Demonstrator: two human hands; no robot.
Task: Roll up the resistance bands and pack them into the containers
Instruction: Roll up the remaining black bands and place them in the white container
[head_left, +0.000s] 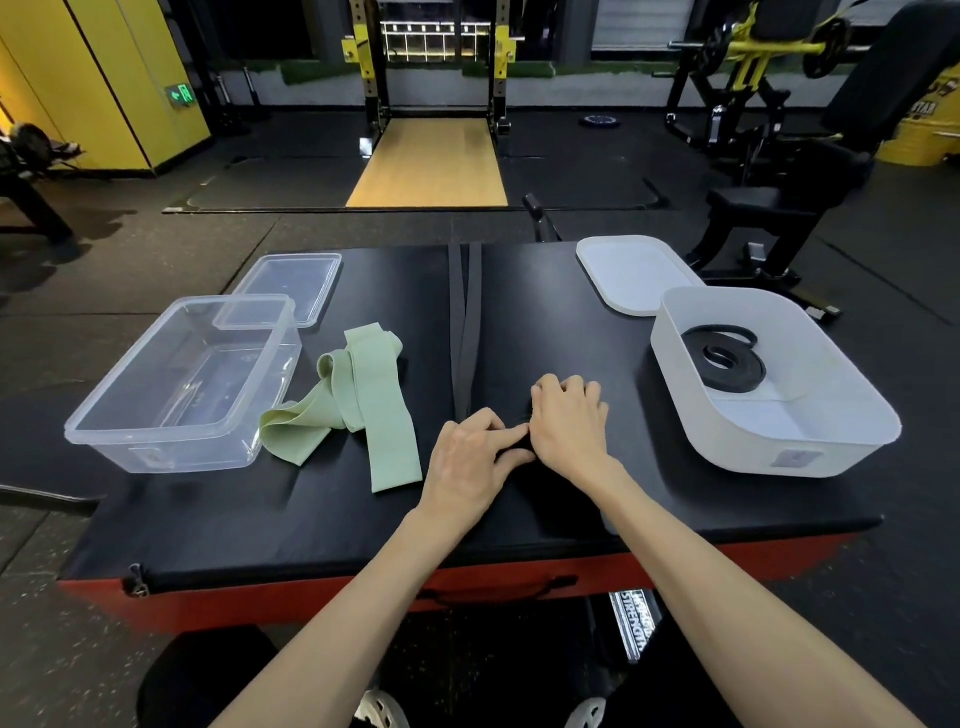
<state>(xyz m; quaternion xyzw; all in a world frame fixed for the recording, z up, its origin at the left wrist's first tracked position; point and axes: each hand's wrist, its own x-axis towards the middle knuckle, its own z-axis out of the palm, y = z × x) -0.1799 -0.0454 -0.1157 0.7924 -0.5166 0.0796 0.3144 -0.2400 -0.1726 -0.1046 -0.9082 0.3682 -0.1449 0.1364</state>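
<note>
On the black mat (311, 509), both hands, left (470, 457), right (569, 421), fingers curled, pinching the black band (464, 332).

Two bare forearms, sleeveless to the frame's edge, end in the left hand (470, 460) and right hand (569, 418) — no rings, watch or gloves; below the black mat (311, 519), white-toed shoes (382, 709).
</note>
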